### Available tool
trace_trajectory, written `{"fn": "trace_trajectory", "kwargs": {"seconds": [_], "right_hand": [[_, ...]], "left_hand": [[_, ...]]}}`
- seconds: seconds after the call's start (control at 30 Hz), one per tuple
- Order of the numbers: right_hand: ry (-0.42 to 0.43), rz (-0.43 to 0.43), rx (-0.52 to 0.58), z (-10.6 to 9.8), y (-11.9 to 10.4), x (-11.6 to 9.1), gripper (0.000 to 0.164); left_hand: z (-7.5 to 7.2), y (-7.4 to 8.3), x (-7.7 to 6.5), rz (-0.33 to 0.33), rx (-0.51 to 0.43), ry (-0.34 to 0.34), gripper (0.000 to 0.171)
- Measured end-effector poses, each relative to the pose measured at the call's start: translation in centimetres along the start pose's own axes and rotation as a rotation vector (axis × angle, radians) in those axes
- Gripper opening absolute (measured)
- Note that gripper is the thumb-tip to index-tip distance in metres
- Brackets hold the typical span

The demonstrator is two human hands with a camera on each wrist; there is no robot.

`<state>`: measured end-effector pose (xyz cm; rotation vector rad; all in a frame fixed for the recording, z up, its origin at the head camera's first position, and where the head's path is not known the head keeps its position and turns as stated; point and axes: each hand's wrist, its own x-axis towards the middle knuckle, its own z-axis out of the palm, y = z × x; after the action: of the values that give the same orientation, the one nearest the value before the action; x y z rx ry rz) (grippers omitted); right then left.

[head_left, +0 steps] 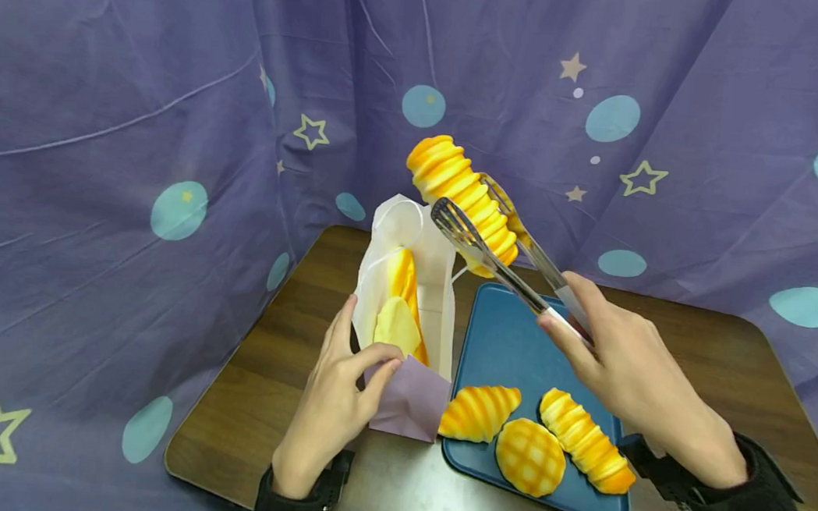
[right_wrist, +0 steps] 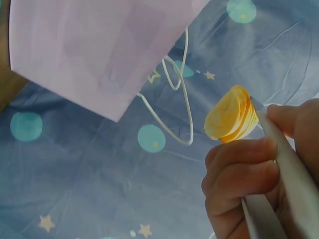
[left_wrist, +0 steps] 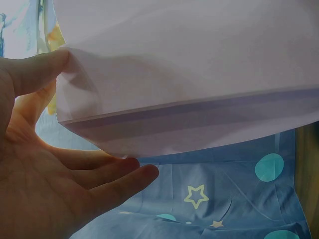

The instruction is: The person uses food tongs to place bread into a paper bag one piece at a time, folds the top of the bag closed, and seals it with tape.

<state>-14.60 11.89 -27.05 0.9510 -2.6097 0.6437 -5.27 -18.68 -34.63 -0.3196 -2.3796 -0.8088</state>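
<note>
Bread hangs in the tongs, up near the bag. The left hand pinches the bag's near edge, and two loaves sit inside. Three rolls lie on the tray. Farthest right, the right hand squeezes the tongs. If that grip goes slack, the bread could fall; if the left hand lets go, the bag could fold and block it.

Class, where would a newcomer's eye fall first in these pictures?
First, the ridged golden roll, held up in tongs by the right hand. Then the open paper bag, below and left of it, gripped by the left hand, and three breads on the blue tray at right.
</note>
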Motion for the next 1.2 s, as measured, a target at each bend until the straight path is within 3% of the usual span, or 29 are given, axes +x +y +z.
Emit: {"fn": "trace_trajectory", "kwargs": {"seconds": [0.47, 0.67, 1.2], "right_hand": [[-0.112, 0.192, 0.252, 3.1, -1.6, 2.6, 0.058], [-0.155, 0.244, 0.270, 3.8, -1.8, 3.3, 0.065], [-0.260, 0.284, 0.330, 5.1, -1.8, 4.7, 0.067]], "left_hand": [[0.2, 0.0, -0.3, -0.016, -0.002, -0.004, 0.005], [0.2, 0.0, -0.3, -0.001, -0.008, 0.000, 0.003], [0.2, 0.0, -0.1, 0.006, -0.008, 0.010, 0.003]]}}
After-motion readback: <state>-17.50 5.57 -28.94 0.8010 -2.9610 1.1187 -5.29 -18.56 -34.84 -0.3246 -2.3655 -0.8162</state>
